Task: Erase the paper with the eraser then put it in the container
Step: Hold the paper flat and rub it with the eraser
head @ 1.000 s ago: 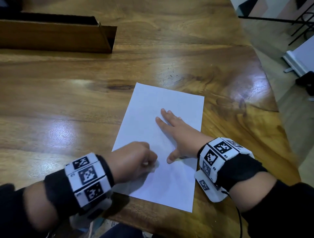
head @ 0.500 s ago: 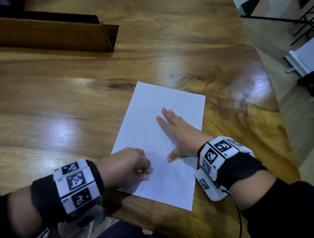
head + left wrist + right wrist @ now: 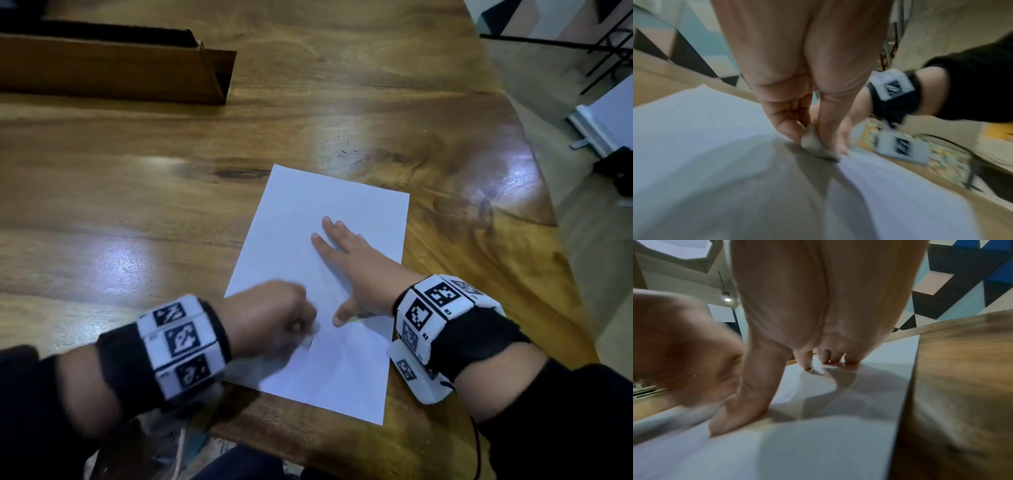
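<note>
While the left hand [image 3: 270, 318] pinches the eraser [image 3: 810, 142] in its grip at lower centre, short light strokes suit; the right hand [image 3: 356, 270], fingers flat, should pin the paper [image 3: 329, 212].

You're working at a glossy brown wooden table [image 3: 144, 192] with dark grain knots. Off its far right edge stand thin black metal legs [image 3: 606, 44] and a white board base [image 3: 596, 126] on the tan floor [image 3: 603, 246].
</note>
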A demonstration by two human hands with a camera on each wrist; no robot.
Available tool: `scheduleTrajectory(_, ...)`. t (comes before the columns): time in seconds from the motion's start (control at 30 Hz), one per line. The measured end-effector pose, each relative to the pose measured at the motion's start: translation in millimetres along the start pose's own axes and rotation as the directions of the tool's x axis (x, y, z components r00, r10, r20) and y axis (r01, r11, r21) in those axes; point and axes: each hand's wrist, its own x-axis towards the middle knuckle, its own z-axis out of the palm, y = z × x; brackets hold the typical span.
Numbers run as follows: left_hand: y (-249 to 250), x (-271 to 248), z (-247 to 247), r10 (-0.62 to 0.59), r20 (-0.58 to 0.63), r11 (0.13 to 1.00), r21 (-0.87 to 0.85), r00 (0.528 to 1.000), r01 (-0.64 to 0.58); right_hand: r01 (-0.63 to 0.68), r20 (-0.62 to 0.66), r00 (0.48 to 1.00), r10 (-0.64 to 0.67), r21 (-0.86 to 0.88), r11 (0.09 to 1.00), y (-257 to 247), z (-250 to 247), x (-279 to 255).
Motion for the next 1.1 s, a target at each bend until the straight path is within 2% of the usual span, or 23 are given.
scheduleTrajectory(0.07, -4.2, 23.2, -15.6, -0.074, -0.132, 0.996, 0.042, 0.988, 0.080, 0.001, -0.002, 1.000, -0.001, 0.002, 1.000, 0.4, 0.4, 0.3)
scheduleTrajectory(0.13, -7.4, 31.7, -18.2, -0.105, -0.187, 0.992, 0.044, 0.977, 0.115, 0.000, 0.000, 1.000, 0.000, 0.011, 1.000, 0.4, 0.1, 0.9)
scheduleTrajectory(0.27, 1.0, -7.9, 11.7, 0.018, -0.056, 0.997, -0.067, 0.998, -0.022, -0.001, 0.000, 1.000, 0.001, 0.007, 1.000, 1.2, 0.4, -0.2)
scheduleTrajectory(0.33, 2.0, -19.3, 22.9, 0.005, 0.011, 0.998, -0.056, 1.000, -0.005, -0.004, 0.004, 1.000, 0.004, 0.000, 1.000, 0.6, -0.1, -0.6)
scheduleTrajectory(0.4, 2.0, -17.4, 20.9, -0.001, 0.015, 0.999, -0.044, 1.000, 0.002, -0.014, 0.007, 1.000, 0.014, -0.044, 0.999, 0.1, -0.6, -0.4)
scheduleTrajectory(0.53, 1.8, -15.4, 8.5, -0.085, 0.069, 0.976, -0.193, 0.994, 0.097, -0.160, -0.043, 0.987, 0.156, -0.105, 0.982, 0.7, 1.9, -7.1)
scheduleTrajectory(0.63, -0.3, -18.8, 3.3, -0.109, 0.080, 0.953, -0.276, 0.991, 0.127, -0.236, -0.040, 0.971, 0.234, -0.047, 0.971, 4.2, 5.4, -18.4)
scheduleTrajectory(0.77, -2.7, -20.3, 0.4, -0.138, 0.096, 0.945, -0.287, 0.986, 0.160, -0.213, 0.003, 0.977, 0.214, -0.060, 0.975, 6.5, 8.2, -22.3)
scheduleTrajectory(0.97, -6.4, -19.7, -16.4, -0.186, 0.177, 0.948, -0.226, 0.967, 0.223, -0.213, -0.015, 0.977, 0.213, -0.104, 0.972, -2.0, 13.8, -10.0)
scheduleTrajectory(1.0, -6.5, -13.8, -20.6, -0.202, 0.150, 0.954, -0.196, 0.968, 0.229, -0.218, -0.012, 0.976, 0.218, -0.113, 0.970, -2.4, 14.1, -9.5)
scheduleTrajectory(1.1, -4.9, 19.9, -30.9, -0.240, -0.075, 0.969, -0.081, 0.968, 0.234, -0.222, -0.005, 0.975, 0.224, -0.144, 0.964, -3.4, 13.2, -10.2)
